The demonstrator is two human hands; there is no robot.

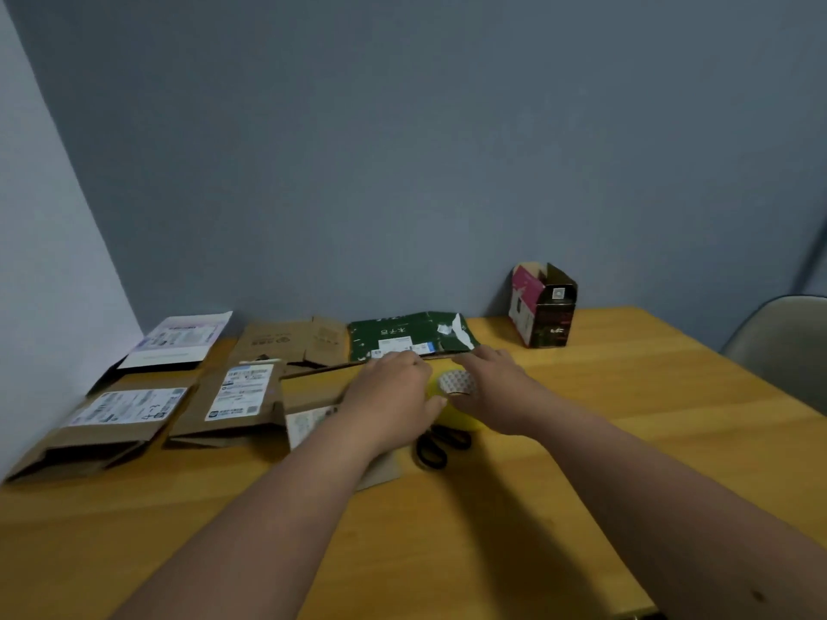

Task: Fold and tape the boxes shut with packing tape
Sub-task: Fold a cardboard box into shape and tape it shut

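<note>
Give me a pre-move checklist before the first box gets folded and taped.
1. Tape in hand: ok. The right hand holds the tape roll.
2. Tape end freed: cannot tell; the left hand covers that side of the roll.
3. Scissors within reach: ok. The scissors lie just below the hands.
4. Box chosen and folded: not ok. The brown boxes and the green box lie flat.
5. Work area: not ok. Both hands sit over a flat box and a yellow item.
6. Upright box top: not ok, open.
</note>
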